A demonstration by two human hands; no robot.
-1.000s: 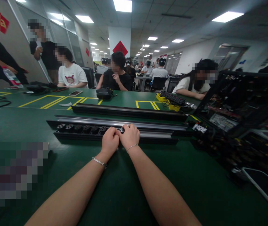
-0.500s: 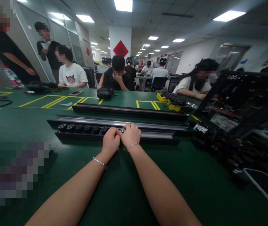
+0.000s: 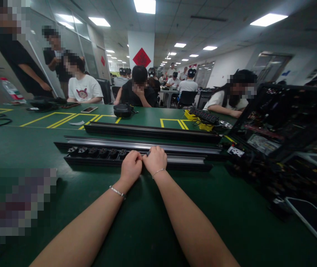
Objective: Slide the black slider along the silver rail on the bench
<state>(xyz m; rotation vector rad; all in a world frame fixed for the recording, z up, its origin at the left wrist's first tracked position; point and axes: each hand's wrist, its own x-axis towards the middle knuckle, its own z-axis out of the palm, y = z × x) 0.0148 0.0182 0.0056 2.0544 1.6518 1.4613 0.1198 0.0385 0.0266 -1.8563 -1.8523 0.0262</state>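
— Head view, nearest first: what were the hands doing?
— Left hand (image 3: 131, 167) and right hand (image 3: 155, 160) stayed pressed together, fingers curled down on the socket strip (image 3: 97, 154) mid-worktop (image 3: 136, 222); what they pinched was hidden.
— Any change?
— Barely (hands unmoved, so work stayed at that spot). Behind lay a silver rail (image 3: 136, 145), then a black rail (image 3: 153, 131).

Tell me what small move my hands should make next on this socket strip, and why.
Probably press the piece under both hands down into the channel, next to the last seated socket. The left hand and right hand meet over the black socket strip, where a row of socket modules fills only its left part; the right part of the strip shows bare metal.
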